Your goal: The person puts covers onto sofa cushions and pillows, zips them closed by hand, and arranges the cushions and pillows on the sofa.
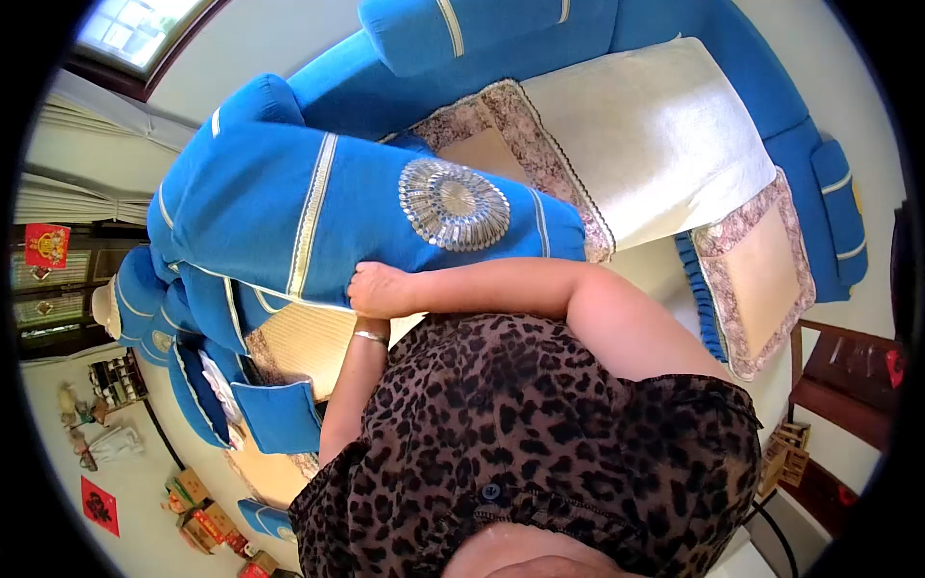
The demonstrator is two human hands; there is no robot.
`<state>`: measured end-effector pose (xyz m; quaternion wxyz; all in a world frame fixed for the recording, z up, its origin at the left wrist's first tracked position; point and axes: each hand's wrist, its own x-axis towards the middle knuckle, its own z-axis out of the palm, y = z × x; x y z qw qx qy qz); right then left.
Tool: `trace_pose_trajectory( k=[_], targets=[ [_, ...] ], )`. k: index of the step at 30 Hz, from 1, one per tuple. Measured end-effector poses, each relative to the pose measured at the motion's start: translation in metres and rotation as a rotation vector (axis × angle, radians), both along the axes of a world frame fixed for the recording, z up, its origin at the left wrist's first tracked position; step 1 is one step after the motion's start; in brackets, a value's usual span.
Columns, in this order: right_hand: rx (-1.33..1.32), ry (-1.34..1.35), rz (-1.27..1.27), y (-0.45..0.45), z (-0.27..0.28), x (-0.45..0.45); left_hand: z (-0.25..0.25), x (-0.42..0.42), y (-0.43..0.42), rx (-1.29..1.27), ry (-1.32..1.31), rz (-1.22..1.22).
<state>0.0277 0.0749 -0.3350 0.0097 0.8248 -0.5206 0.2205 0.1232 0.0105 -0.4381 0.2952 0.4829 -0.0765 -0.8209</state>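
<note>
Head view, only feed. I have the right hand [381, 289] closed in a fist at the near edge of a blue padded cover [371, 197], apparently gripping that edge. The left forearm comes up beneath it, a bracelet [371, 336] at the wrist; the left hand is hidden, so I can't make out whether it is wide, narrow or holding.

Position: the cover lies slantwise across the upper middle, just beyond the chest, its far end in front of the floral-edged mat on the blue sofa [342, 82]. A round silvery motif [455, 204] faces up; pale trim bands run across the cloth.

Step in hand, my judgement: handling the cover by its edge. I judge the next move calls for a firm pinch on the edge and support for the long far end, which could sag or twist.

Writing: none legible. A red hanging [46, 246] carries a gold figure; a red paper square [99, 506] bears a dark character-like mark I can't read. Print on the cartons [205, 525] is too small.
</note>
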Motion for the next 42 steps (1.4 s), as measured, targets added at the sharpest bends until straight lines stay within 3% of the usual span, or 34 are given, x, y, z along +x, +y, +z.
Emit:
trace_pose_trajectory(
  k=[4, 7, 9, 11, 13, 17, 22, 25, 29, 30, 33, 36, 37, 38, 39, 40, 41, 42],
  targets=[
    [0.079, -0.120, -0.186, 0.006, -0.017, -0.018, -0.016, 0.006, 0.006, 0.011, 0.114, -0.037],
    [0.141, -0.324, -0.253, 0.041, -0.054, -0.046, 0.001, -0.005, 0.006, 0.194, 0.117, 0.194],
    [0.908, -0.260, -0.390, 0.065, -0.047, -0.086, 0.018, -0.028, 0.008, 0.048, -0.060, 0.121],
    [0.778, -0.221, -0.558, 0.097, -0.070, -0.125, 0.031, -0.046, 0.011, -0.015, -0.163, 0.060],
    [0.583, -0.394, -0.709, 0.126, -0.081, -0.154, 0.016, -0.053, 0.000, -0.046, -0.205, 0.023],
    [0.171, -0.367, -0.830, 0.154, -0.062, -0.214, 0.009, -0.068, -0.018, -0.098, -0.176, 0.024],
    [-0.038, -0.312, -0.969, 0.117, -0.025, -0.274, 0.010, -0.067, -0.035, -0.107, -0.162, 0.034],
    [-0.050, -0.277, -0.962, 0.075, -0.022, -0.298, 0.008, -0.062, -0.036, -0.102, -0.221, 0.042],
    [-0.049, 0.185, -0.641, 0.028, -0.050, -0.321, 0.002, -0.053, -0.024, -0.053, -0.219, 0.068],
    [0.343, 0.135, -0.553, 0.020, -0.041, -0.323, 0.001, -0.053, -0.021, -0.042, -0.211, 0.087],
    [0.748, 0.235, -0.563, 0.011, -0.060, -0.312, -0.007, -0.039, -0.009, -0.015, -0.180, 0.110],
    [0.879, -0.258, -0.135, 0.005, -0.038, -0.326, -0.016, -0.025, 0.014, -0.020, -0.174, 0.098],
    [0.769, -0.331, -0.335, 0.001, -0.008, -0.316, -0.013, -0.020, 0.022, 0.002, -0.221, 0.095],
    [0.314, -0.176, -0.500, -0.005, -0.002, -0.313, -0.013, -0.017, 0.026, -0.003, -0.217, 0.098],
    [0.101, -0.084, -0.595, -0.028, -0.022, -0.324, -0.014, -0.014, 0.029, -0.007, -0.212, 0.102],
    [-0.046, -0.030, -0.573, -0.028, 0.006, -0.328, -0.018, -0.009, 0.032, 0.013, -0.209, 0.123],
    [-0.185, 0.125, -0.656, -0.035, -0.003, -0.330, -0.020, -0.004, 0.032, 0.028, -0.203, 0.145],
    [-0.101, 0.106, -0.606, -0.039, -0.021, -0.339, -0.022, -0.002, 0.032, 0.045, -0.197, 0.170]
  ],
)
